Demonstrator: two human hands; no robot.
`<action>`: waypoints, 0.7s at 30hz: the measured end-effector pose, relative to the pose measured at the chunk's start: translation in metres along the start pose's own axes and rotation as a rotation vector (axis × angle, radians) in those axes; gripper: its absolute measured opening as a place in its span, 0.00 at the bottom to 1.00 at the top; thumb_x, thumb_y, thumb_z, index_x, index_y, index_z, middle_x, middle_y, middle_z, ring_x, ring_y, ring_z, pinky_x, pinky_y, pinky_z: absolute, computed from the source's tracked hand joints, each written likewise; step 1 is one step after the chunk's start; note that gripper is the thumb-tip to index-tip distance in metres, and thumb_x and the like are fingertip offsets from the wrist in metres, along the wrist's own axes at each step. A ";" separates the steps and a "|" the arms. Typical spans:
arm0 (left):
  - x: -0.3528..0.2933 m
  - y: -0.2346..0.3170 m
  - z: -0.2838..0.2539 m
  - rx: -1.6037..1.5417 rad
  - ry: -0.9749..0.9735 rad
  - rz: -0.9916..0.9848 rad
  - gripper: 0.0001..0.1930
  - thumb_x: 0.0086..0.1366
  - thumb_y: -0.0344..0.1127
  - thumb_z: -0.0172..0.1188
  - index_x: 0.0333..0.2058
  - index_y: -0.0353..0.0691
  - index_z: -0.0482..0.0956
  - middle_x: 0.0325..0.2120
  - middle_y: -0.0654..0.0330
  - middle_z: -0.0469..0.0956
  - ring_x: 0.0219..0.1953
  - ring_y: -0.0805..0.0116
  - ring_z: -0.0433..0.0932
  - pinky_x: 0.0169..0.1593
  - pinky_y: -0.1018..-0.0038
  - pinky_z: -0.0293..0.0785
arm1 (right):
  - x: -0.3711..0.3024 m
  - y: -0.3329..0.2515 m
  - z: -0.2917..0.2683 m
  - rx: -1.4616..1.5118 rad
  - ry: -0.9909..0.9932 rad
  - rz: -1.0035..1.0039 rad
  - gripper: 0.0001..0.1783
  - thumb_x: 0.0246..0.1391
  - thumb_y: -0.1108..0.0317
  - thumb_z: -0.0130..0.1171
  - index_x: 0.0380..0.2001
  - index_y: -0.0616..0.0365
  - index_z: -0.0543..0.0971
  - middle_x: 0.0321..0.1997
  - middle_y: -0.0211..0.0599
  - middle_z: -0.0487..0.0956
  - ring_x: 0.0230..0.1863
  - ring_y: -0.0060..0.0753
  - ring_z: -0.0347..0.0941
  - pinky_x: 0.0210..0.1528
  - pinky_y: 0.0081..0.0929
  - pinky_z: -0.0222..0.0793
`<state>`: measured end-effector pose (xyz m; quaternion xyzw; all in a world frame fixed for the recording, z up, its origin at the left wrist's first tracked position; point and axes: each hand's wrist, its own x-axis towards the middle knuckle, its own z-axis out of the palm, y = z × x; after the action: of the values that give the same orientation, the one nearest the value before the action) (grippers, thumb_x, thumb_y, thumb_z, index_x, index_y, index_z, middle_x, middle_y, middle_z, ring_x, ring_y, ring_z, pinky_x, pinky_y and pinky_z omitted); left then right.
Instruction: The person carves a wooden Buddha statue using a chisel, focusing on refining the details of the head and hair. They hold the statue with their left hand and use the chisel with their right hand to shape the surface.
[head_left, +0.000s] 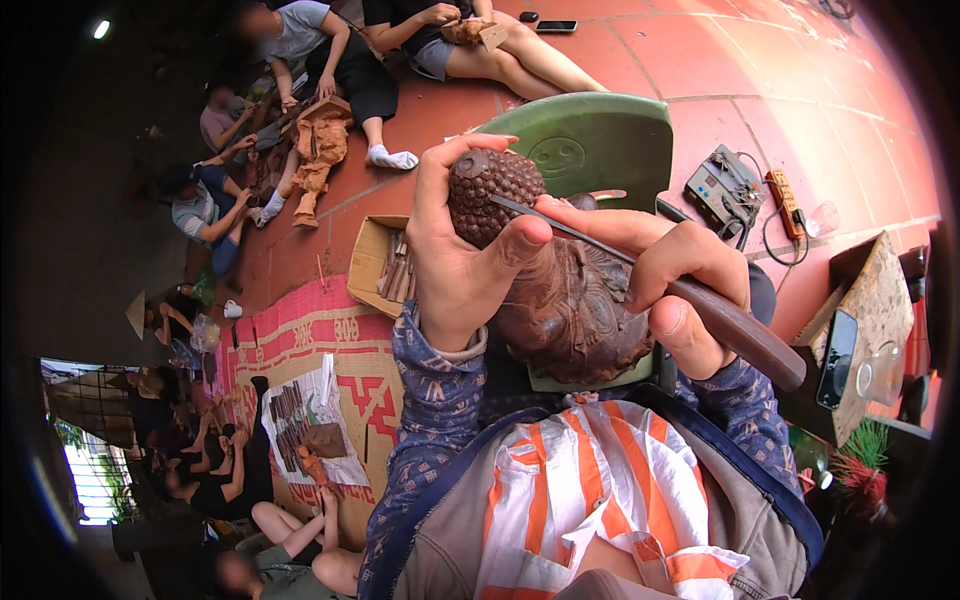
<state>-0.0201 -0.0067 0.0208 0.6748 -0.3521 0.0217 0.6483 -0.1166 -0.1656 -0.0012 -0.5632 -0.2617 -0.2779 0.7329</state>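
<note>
A dark brown carved wooden statue [575, 310], its head covered in rows of small round knobs, stands upright in front of me. My left hand [455, 265] cups the head from the left, its fingers curled over the far side and its thumb across the near side. In my right hand [695, 265] is a carving chisel [745, 330] with a thick wooden handle and a thin metal blade. Its tip rests on or very close to the knobs at the head's right side. The right fingers press along the blade and handle, the index finger reaching toward the statue.
The statue sits on a green plastic chair [600, 140]. Left of it are a tool box [368, 280] and a patterned mat [290, 325]. To the right lie a grey electrical box [725, 190], a power strip [785, 205] and a phone [838, 360]. Several people sit at the left, some with carvings.
</note>
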 end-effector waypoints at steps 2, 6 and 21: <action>0.000 -0.001 0.000 0.007 0.007 0.020 0.40 0.46 0.58 0.71 0.48 0.35 0.67 0.38 0.61 0.73 0.38 0.76 0.74 0.44 0.79 0.71 | -0.001 -0.007 -0.001 -0.050 0.013 0.054 0.12 0.52 0.62 0.55 0.27 0.62 0.75 0.47 0.66 0.76 0.41 0.38 0.79 0.46 0.30 0.70; 0.000 0.001 0.001 0.065 0.020 0.048 0.38 0.48 0.58 0.70 0.48 0.35 0.67 0.37 0.61 0.74 0.38 0.76 0.75 0.44 0.79 0.71 | 0.007 -0.016 -0.002 -0.059 -0.049 0.113 0.16 0.57 0.58 0.53 0.27 0.61 0.69 0.49 0.72 0.73 0.54 0.55 0.70 0.60 0.44 0.57; 0.001 0.010 0.005 0.209 0.044 0.099 0.32 0.55 0.54 0.67 0.46 0.34 0.67 0.34 0.60 0.75 0.37 0.75 0.76 0.42 0.78 0.72 | 0.043 -0.007 -0.040 0.026 -0.251 0.044 0.17 0.58 0.57 0.54 0.24 0.60 0.67 0.49 0.75 0.71 0.54 0.64 0.69 0.59 0.53 0.59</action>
<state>-0.0269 -0.0107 0.0288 0.7197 -0.3666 0.1049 0.5802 -0.0887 -0.2111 0.0241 -0.5897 -0.3425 -0.1859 0.7074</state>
